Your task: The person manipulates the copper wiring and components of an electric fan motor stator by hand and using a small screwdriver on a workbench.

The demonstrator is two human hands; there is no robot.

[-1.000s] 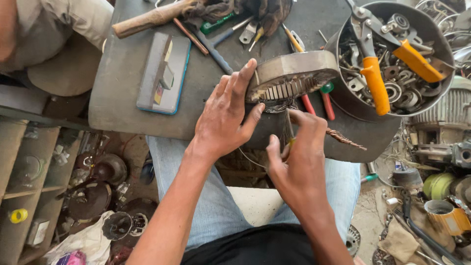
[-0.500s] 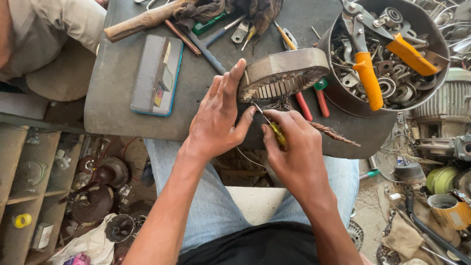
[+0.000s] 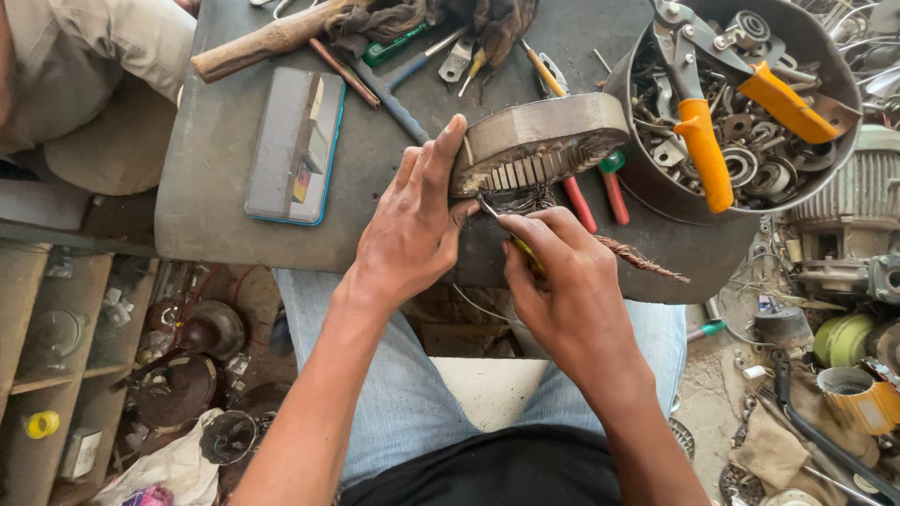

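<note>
A flat rectangular phone (image 3: 293,147), blue-edged, its dark screen perhaps reflecting colours, is laid on the grey worktop (image 3: 216,215).

A repair workshop — bowl of metal parts (image 3: 656,178), scattered tools, electric motors (image 3: 844,201) around.
</note>
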